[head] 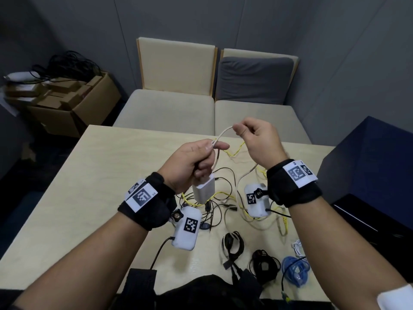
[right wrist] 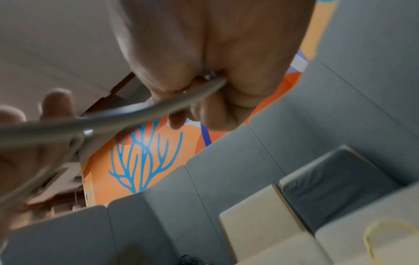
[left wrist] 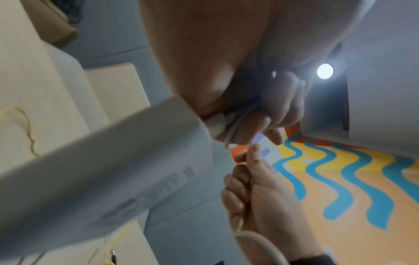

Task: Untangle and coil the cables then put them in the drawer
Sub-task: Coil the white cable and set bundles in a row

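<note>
Both hands are raised over the table with a white cable point(head: 223, 133) strung between them. My left hand point(head: 196, 161) pinches the cable and grips the part near the white power adapter point(head: 203, 190), which hangs just below the fist. My right hand point(head: 250, 135) pinches the cable a short way further along; from there it drops down to the table point(head: 93, 175). In the left wrist view the adapter point(left wrist: 108, 177) fills the foreground under my curled fingers point(left wrist: 283, 107). The right wrist view shows the cable point(right wrist: 158, 109) running out of the pinch.
A tangle of yellow and black cables point(head: 223, 198) lies under my hands. Coiled black cables point(head: 232, 245) and a blue coil point(head: 295, 269) sit near the front edge. A dark blue cabinet point(head: 368, 175) stands at the right, sofa seats point(head: 212, 108) behind, cardboard boxes point(head: 67, 101) at far left.
</note>
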